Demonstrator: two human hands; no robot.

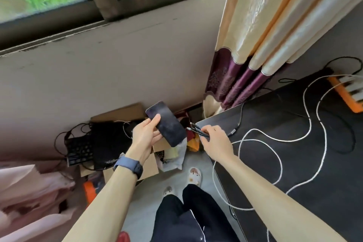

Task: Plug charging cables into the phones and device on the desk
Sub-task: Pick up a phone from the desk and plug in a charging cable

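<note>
Phone sits in the left hand, held off the desk over the floor clutter, screen up and dark. Its long axis runs diagonally, from upper left, next to the wall, to lower right, and the lower short edge, where I judge the port to be, points down and right toward the right hand. The left fingers wrap the phone's left edge, thumb on the glass.

That right hand pinches a bundle of dark plugs at the desk's near corner; the plug tips point up and left, just beside the phone's right long edge but not at its bottom edge. So plug and port are near but not lined up: the plugs' axis crosses the phone's side rather than meeting its end. The right hand is the nearer to the port.

White cables loop loose across the desk behind it.

My reading: either the phone must swing its lower end toward the tips, or the plugs must drop and turn to enter along the phone's long axis. Which plug fits cannot be told.
</note>
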